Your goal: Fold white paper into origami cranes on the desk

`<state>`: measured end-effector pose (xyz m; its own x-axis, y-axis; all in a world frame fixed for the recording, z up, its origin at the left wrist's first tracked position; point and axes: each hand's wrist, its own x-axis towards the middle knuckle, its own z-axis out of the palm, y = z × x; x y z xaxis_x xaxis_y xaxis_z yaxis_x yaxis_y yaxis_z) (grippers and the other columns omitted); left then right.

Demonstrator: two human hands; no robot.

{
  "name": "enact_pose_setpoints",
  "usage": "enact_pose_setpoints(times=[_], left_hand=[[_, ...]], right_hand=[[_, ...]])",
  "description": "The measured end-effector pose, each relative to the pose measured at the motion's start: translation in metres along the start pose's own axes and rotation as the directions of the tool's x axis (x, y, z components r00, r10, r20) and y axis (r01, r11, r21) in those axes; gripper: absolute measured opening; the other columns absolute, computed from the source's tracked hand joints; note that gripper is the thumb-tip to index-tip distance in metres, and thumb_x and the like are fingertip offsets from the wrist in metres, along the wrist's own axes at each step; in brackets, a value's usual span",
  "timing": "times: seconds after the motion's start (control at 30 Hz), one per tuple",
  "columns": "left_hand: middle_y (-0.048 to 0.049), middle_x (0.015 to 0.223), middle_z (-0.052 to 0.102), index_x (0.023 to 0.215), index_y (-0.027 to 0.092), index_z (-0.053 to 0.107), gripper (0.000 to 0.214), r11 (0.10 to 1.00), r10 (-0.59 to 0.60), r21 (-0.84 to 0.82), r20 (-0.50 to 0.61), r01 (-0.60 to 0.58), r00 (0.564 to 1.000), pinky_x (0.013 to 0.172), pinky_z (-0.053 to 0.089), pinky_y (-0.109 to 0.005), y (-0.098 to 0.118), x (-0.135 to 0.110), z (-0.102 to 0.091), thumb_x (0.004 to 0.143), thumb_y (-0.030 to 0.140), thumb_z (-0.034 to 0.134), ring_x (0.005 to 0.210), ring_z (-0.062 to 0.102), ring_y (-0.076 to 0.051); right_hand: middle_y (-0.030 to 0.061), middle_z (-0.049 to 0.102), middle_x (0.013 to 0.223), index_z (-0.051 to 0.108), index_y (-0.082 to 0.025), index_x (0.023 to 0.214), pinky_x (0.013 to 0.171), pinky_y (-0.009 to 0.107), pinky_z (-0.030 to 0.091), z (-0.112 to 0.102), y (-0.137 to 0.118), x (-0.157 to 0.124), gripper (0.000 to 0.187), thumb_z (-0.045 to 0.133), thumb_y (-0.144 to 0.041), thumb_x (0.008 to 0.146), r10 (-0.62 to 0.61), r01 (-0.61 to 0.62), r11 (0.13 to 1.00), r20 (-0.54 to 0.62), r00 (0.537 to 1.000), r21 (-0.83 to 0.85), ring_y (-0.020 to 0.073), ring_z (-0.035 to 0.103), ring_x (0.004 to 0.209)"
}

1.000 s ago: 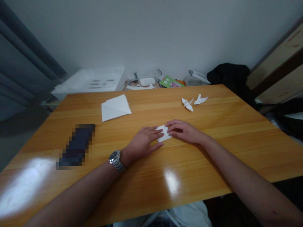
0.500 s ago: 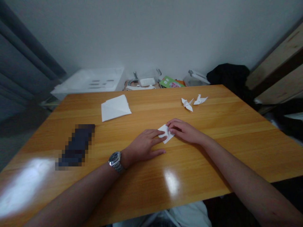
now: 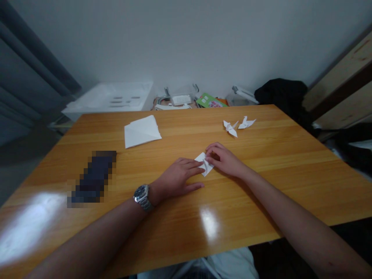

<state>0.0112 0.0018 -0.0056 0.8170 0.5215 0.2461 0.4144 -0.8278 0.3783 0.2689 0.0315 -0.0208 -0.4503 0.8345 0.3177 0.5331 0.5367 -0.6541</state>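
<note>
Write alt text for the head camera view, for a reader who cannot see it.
Two bare hands press a small folded white paper flat on a wooden table, the left hand with a wristwatch, the right hand opposite. Farther back lie two folded paper cranes and a stack of white sheets.

Small white folded paper (image 3: 204, 163), seemingly creased, flat mid-table.

Bare forearms, a silver wristwatch (image 3: 142, 196) with a dark dial on the left wrist.
</note>
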Motion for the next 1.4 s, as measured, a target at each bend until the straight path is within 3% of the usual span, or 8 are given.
enact_pose_setpoints(times=[0.17,0.77,1.4], left_hand=[[-0.0100,0.141,0.061,0.145,0.024,0.050,0.053,1.000,-0.009,-0.017,0.003,0.009,1.000,0.106,0.042,-0.044,0.0003,0.0010,0.0018,0.098,0.050,0.056,0.126,0.058,-0.027],[-0.0108,0.145,0.057,0.141,0.025,0.057,0.048,0.996,-0.002,0.090,0.022,0.000,1.000,0.106,0.043,-0.045,0.0015,-0.0002,0.0018,0.100,0.050,0.052,0.128,0.056,-0.028],[-0.0088,0.146,0.057,0.142,0.026,0.056,0.047,0.996,0.008,0.083,0.031,-0.011,0.999,0.105,0.043,-0.043,0.0009,0.0011,0.0020,0.101,0.049,0.051,0.127,0.056,-0.027]], right_hand=[[0.0092,0.059,0.110,0.064,-0.020,0.086,0.096,0.041,0.048,0.0048,0.0016,0.0003,0.007,0.066,-0.024,0.091,0.038,-0.038,0.999,-0.042,0.998,-0.002,0.0229,0.059,0.104],[0.0087,0.060,0.108,0.062,-0.020,0.078,0.095,0.042,0.049,0.0098,-0.0016,0.0016,0.010,0.068,-0.019,0.086,0.080,-0.087,0.995,-0.107,0.991,-0.057,0.0232,0.061,0.103],[0.0091,0.058,0.109,0.061,-0.021,0.077,0.096,0.043,0.050,0.0091,-0.0006,0.0012,0.013,0.066,-0.023,0.089,0.060,-0.074,0.990,-0.111,0.992,-0.123,0.0241,0.060,0.105]])
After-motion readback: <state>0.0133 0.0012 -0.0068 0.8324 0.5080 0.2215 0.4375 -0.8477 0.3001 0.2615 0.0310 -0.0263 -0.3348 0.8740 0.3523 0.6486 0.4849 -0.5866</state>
